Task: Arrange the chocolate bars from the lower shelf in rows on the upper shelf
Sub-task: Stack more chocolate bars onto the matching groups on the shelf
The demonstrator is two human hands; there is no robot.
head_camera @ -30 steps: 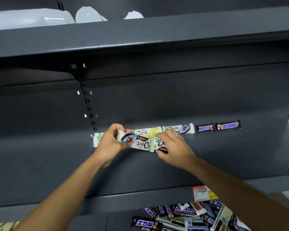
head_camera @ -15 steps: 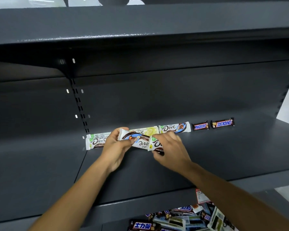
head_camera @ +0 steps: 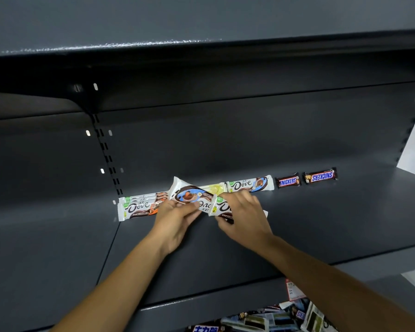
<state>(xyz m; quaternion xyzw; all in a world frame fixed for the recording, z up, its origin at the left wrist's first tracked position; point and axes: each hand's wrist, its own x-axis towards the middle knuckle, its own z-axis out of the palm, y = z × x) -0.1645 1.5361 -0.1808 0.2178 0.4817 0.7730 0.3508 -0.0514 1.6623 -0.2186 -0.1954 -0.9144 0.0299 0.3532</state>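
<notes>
- Dark grey metal shelving fills the whole view, with a slotted upright (head_camera: pixel 106 152) running down the back panel (head_camera: pixel 225 140) and another shelf board (head_camera: pixel 201 20) overhead.
- On the upper shelf (head_camera: pixel 297 224) a row runs along the back: a small stack of Dove bars (head_camera: pixel 137 208) on the left, then a yellowish Dove bar (head_camera: pixel 216 188) mostly hidden behind the hands, then a white Dove bar (head_camera: pixel 247 184).
- Right of those sit a short Snickers bar (head_camera: pixel 288 181) and a longer Snickers bar (head_camera: pixel 321 176), just beside each other and lying flat.
- The person's left hand (head_camera: pixel 175 221) has its grip pinched on the near end of a blue-picture Dove bar (head_camera: pixel 189 195), which sits tilted with its far left end up off the shelf.
- The right hand (head_camera: pixel 244 216) has its grip curled over a second Dove bar (head_camera: pixel 222 208), thumb at the near edge; that bar's right end pokes out past the hand.
- Those two bars meet end to end in front of the back row, the ends touching or slightly overlapped, hard to say which.
- Down on the lower shelf there's a jumbled pile of chocolate bars (head_camera: pixel 273 319), with a red and yellow price tag (head_camera: pixel 294 291) on the shelf edge above it.
</notes>
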